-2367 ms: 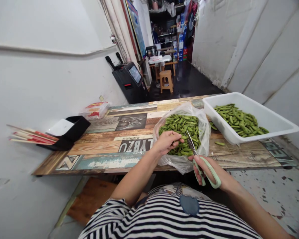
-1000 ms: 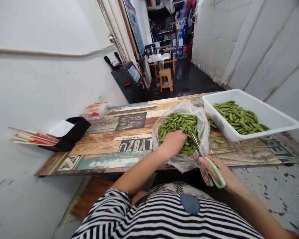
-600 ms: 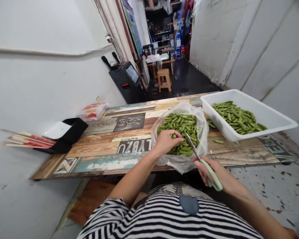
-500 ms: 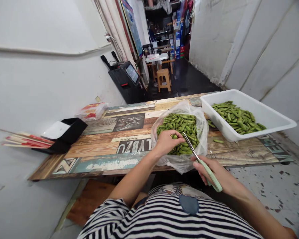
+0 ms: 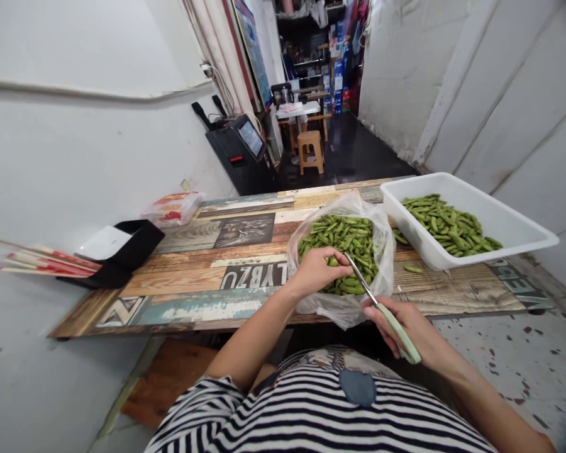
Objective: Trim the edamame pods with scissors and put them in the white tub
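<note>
Head view showed the left hand (image 5: 311, 270) with its fingers pinched together on a pod (image 5: 331, 260) over the open bag (image 5: 385, 236). The right hand (image 5: 419, 330) had its fingers closed around the handles of the scissors (image 5: 396, 328), the blades nearly together at the left fingertips. A large heap remained in the bag, while the tub (image 5: 516, 231) beside it held another sizeable pile; whether those had been cut could not be told. One loose pod (image 5: 413, 269) lay on the counter (image 5: 179, 277).
</note>
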`<state>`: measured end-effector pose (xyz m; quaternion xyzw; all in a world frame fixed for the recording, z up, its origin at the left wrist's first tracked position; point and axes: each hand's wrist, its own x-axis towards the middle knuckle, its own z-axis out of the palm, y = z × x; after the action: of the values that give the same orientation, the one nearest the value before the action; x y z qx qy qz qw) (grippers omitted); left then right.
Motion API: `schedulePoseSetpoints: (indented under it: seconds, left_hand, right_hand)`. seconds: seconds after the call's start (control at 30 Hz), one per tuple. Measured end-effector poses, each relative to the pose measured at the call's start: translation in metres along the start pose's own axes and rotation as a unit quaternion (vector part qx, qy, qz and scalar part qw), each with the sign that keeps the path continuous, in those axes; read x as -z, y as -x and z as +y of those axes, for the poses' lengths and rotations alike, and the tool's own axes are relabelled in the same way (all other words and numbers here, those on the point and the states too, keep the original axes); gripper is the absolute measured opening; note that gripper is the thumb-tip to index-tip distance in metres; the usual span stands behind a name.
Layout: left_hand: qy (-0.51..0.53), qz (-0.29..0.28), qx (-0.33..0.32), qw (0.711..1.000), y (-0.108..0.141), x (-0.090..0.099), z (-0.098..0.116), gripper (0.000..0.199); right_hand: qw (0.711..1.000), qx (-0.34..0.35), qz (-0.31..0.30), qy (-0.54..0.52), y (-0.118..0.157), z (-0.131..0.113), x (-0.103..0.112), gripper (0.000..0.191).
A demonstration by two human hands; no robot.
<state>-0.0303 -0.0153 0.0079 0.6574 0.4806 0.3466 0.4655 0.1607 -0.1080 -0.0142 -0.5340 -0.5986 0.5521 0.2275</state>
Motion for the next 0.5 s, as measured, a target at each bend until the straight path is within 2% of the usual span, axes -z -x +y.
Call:
schedulePoseSetpoints:
  seconds: [0.07, 0.17, 0.23, 0.37, 0.5]
  left_hand:
    - [0.079, -0.02, 0.06, 0.995, -0.001, 0.0, -0.001, 0.027]
    - [0.23, -0.017, 0.126, 0.965, -0.003, 0.0, -0.004, 0.034]
    - [0.292, 0.014, 0.129, 0.948, -0.005, -0.001, -0.004, 0.034]
    - [0.352, 0.081, 0.123, 0.924, -0.005, -0.009, -0.002, 0.035]
    - [0.393, 0.1, 0.133, 0.904, 0.0, -0.026, 0.002, 0.038]
  right_hand:
    - [1.0, -0.002, 0.01, -0.029, -0.001, 0.002, -0.001, 0.04]
    - [0.997, 0.015, 0.017, -0.068, -0.001, 0.0, -0.001, 0.046]
    - [0.997, 0.026, 0.009, -0.065, 0.001, -0.003, 0.0, 0.05]
    - [0.999, 0.015, -0.008, -0.039, 0.003, -0.009, -0.001, 0.056]
    - [1.0, 0.027, -0.014, -0.008, 0.003, -0.009, -0.003, 0.056]
